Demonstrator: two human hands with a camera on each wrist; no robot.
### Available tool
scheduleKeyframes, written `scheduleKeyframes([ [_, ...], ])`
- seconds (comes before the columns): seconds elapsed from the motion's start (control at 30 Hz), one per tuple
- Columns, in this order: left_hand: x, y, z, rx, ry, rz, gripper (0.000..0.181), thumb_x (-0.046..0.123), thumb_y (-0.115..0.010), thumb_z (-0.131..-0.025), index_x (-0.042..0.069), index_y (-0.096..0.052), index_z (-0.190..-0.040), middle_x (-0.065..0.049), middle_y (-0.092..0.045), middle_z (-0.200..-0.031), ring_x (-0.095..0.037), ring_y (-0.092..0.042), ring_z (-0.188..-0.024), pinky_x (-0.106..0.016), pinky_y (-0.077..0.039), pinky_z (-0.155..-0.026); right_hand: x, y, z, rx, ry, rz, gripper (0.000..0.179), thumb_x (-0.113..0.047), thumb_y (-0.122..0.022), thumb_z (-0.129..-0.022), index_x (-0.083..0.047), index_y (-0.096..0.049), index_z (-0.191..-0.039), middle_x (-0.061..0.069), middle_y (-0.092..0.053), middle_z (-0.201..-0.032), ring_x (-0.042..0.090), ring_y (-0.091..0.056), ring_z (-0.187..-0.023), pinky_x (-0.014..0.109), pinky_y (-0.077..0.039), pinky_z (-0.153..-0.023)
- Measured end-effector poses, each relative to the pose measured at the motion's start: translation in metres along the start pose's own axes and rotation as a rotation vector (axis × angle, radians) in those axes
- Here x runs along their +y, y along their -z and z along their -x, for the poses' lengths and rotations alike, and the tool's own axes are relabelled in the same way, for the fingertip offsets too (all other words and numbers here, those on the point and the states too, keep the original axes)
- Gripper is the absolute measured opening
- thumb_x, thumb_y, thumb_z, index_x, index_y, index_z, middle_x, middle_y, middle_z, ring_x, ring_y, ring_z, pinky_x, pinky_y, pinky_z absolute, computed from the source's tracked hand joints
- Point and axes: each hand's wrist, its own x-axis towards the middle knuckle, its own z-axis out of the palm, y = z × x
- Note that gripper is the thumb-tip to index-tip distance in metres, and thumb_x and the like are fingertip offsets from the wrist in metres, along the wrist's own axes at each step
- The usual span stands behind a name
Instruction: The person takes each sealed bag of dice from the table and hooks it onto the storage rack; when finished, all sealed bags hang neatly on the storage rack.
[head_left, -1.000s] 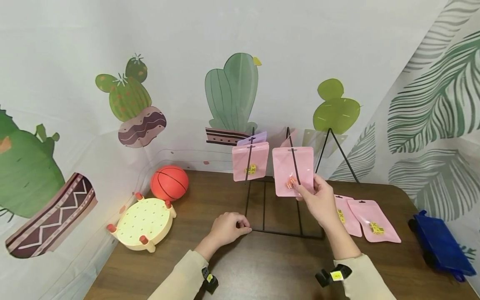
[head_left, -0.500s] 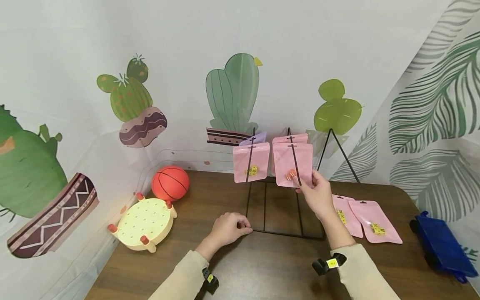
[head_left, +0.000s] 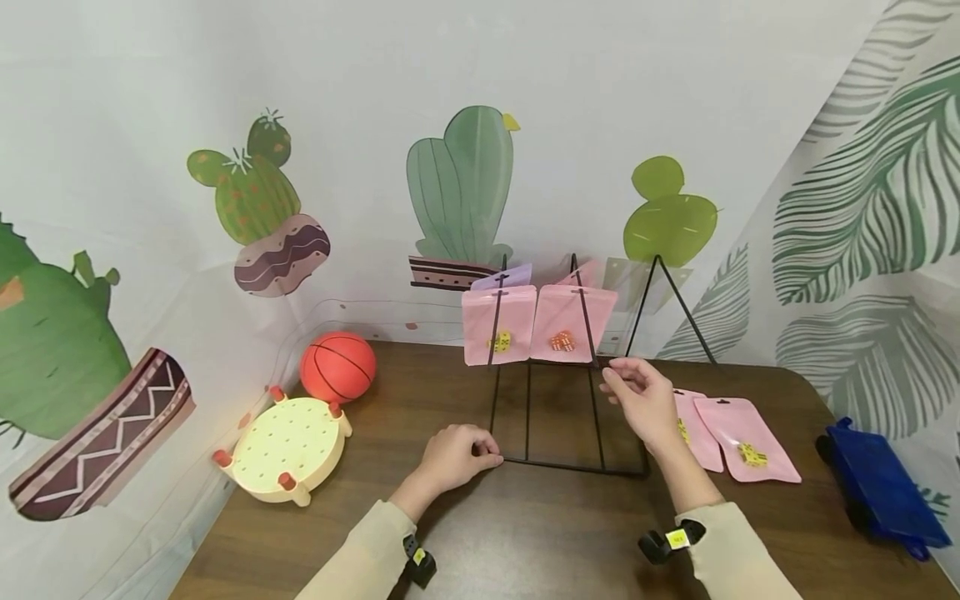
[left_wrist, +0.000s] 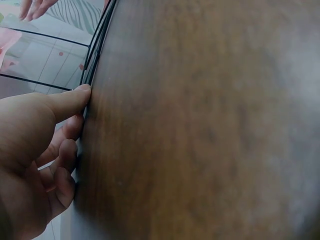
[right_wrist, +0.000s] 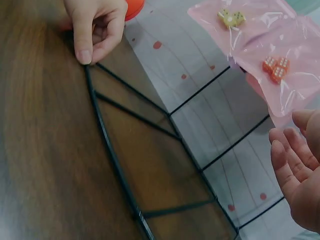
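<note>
A black wire rack (head_left: 570, 466) stands on the table with small resealable bags hung from its prongs. My left hand (head_left: 452, 458) pinches the rack's front left corner between thumb and fingers, as the right wrist view also shows. On the right prong hangs a pink bag (head_left: 551, 308) with orange dice; another pink bag (head_left: 480, 317) with yellow dice hangs on the left prong. Behind them a purple bag and more pink partly show. My right hand (head_left: 647, 404) is just below and right of the orange-dice bag, fingers loosely bent, holding nothing.
Two pink bags (head_left: 753, 433) with yellow dice lie on the table right of the rack. A blue wheeled toy (head_left: 885, 492) is at the far right. At left are a red toy basketball (head_left: 337, 367) and a round cream piece (head_left: 288, 446) with red-tipped legs.
My right hand has let go of the orange-dice bag and drawn back to the right. That bag now hangs tilted on its prong, against the yellow-dice bag. The left hand stays put.
</note>
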Motion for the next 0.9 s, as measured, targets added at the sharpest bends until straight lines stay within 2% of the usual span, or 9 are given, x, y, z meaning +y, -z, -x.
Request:
scheduleKeyframes([
  [0.17, 0.0, 0.0, 0.0, 0.001, 0.001, -0.006, 0.008, 0.039, -0.082, -0.091, 0.035, -0.075, -0.086, 0.025, -0.059, -0.075, 0.001, -0.054, -0.064, -0.027, -0.044, -0.059, 0.007, 0.016, 0.009, 0.029, 0.007, 0.071, 0.027, -0.014, -0.072, -0.1, 0.006, -0.066, -0.116, 0.008, -0.074, -0.096, 0.01, -0.074, -0.079, 0.026, -0.059, -0.068],
  [0.33, 0.001, 0.0, 0.0, 0.003, -0.003, -0.01, 0.008, 0.038, -0.082, -0.09, 0.035, -0.076, -0.086, 0.025, -0.059, -0.075, 0.0, -0.054, -0.064, -0.027, -0.043, -0.059, 0.012, 0.039, 0.018, 0.055, 0.089, 0.222, 0.02, -0.011, -0.072, -0.099, 0.003, -0.069, -0.113, 0.019, -0.073, -0.097, 0.002, -0.07, -0.079, 0.019, -0.055, -0.068],
  [0.47, 0.001, 0.0, 0.0, 0.004, -0.002, -0.01, 0.008, 0.038, -0.082, -0.09, 0.035, -0.076, -0.086, 0.025, -0.059, -0.075, 0.0, -0.054, -0.064, -0.027, -0.043, -0.059, 0.019, 0.062, 0.021, 0.127, 0.143, 0.361, 0.016, -0.008, -0.075, -0.095, 0.002, -0.072, -0.108, 0.01, -0.074, -0.092, -0.007, -0.063, -0.079, 0.01, -0.049, -0.072],
  [0.57, 0.001, -0.001, 0.0, 0.002, 0.004, -0.013, 0.009, 0.039, -0.082, -0.091, 0.036, -0.075, -0.086, 0.025, -0.058, -0.074, 0.001, -0.054, -0.064, -0.027, -0.044, -0.059, 0.024, 0.083, 0.024, 0.17, 0.112, 0.466, 0.019, -0.012, -0.077, -0.094, 0.0, -0.072, -0.108, 0.004, -0.074, -0.092, -0.011, -0.06, -0.079, 0.007, -0.045, -0.072],
  [0.63, 0.001, -0.001, 0.0, 0.002, 0.003, -0.012, 0.008, 0.039, -0.082, -0.091, 0.036, -0.075, -0.086, 0.025, -0.058, -0.074, 0.001, -0.054, -0.065, -0.027, -0.044, -0.059, 0.026, 0.099, 0.027, 0.182, 0.061, 0.535, 0.025, -0.017, -0.077, -0.095, 0.0, -0.071, -0.112, 0.008, -0.074, -0.097, -0.005, -0.062, -0.083, 0.008, -0.046, -0.072],
  [0.7, 0.001, -0.001, 0.0, 0.004, 0.0, -0.013, 0.008, 0.039, -0.082, -0.09, 0.036, -0.075, -0.086, 0.025, -0.058, -0.074, 0.001, -0.054, -0.065, -0.027, -0.044, -0.06, 0.027, 0.114, 0.031, 0.176, -0.004, 0.62, 0.035, -0.025, -0.075, -0.097, 0.001, -0.068, -0.119, 0.017, -0.073, -0.107, 0.01, -0.067, -0.093, 0.018, -0.049, -0.077],
  [0.77, 0.002, 0.0, 0.001, 0.007, -0.006, -0.009, 0.008, 0.038, -0.082, -0.09, 0.035, -0.076, -0.086, 0.025, -0.058, -0.074, 0.001, -0.054, -0.066, -0.027, -0.044, -0.06, 0.027, 0.127, 0.035, 0.158, -0.097, 0.694, 0.047, -0.034, -0.071, -0.099, 0.002, -0.063, -0.128, 0.026, -0.067, -0.121, 0.032, -0.064, -0.106, 0.037, -0.051, -0.088],
  [0.83, 0.002, 0.001, 0.002, 0.011, -0.007, -0.009, 0.008, 0.038, -0.083, -0.09, 0.035, -0.076, -0.086, 0.025, -0.058, -0.074, 0.001, -0.054, -0.065, -0.027, -0.044, -0.059, 0.03, 0.139, 0.039, 0.135, -0.181, 0.767, 0.058, -0.041, -0.067, -0.101, 0.004, -0.056, -0.136, 0.033, -0.058, -0.132, 0.049, -0.055, -0.118, 0.057, -0.046, -0.093],
  [0.9, 0.002, 0.001, 0.002, 0.016, -0.009, -0.006, 0.009, 0.037, -0.083, -0.089, 0.035, -0.076, -0.086, 0.025, -0.058, -0.074, 0.001, -0.054, -0.065, -0.027, -0.043, -0.059, 0.034, 0.15, 0.042, 0.12, -0.248, 0.814, 0.067, -0.045, -0.065, -0.1, 0.005, -0.05, -0.142, 0.039, -0.047, -0.14, 0.059, -0.044, -0.126, 0.071, -0.036, -0.098],
])
